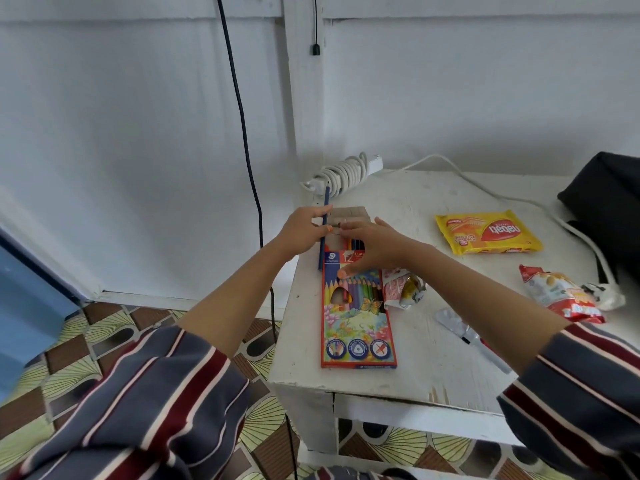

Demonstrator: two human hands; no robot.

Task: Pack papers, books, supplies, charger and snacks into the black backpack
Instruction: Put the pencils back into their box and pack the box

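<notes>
Striped sleeves (138, 393) framed the white table (415, 341). The black backpack (609, 202) sat at its far right edge. Along the left edge lay the coloured-pencil box (358, 327), its far flap open and pencils inside. The right hand (374, 244) pressed on it with nearly straight fingers. The left hand (304, 230) pinched a blue pencil (326, 197) beside the box's mouth.

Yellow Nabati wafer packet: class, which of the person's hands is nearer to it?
Right. The right hand rests on the coloured pencil box, left of the Nabati wafer packet; the left hand is farther left, gripping a blue pencil.
</notes>
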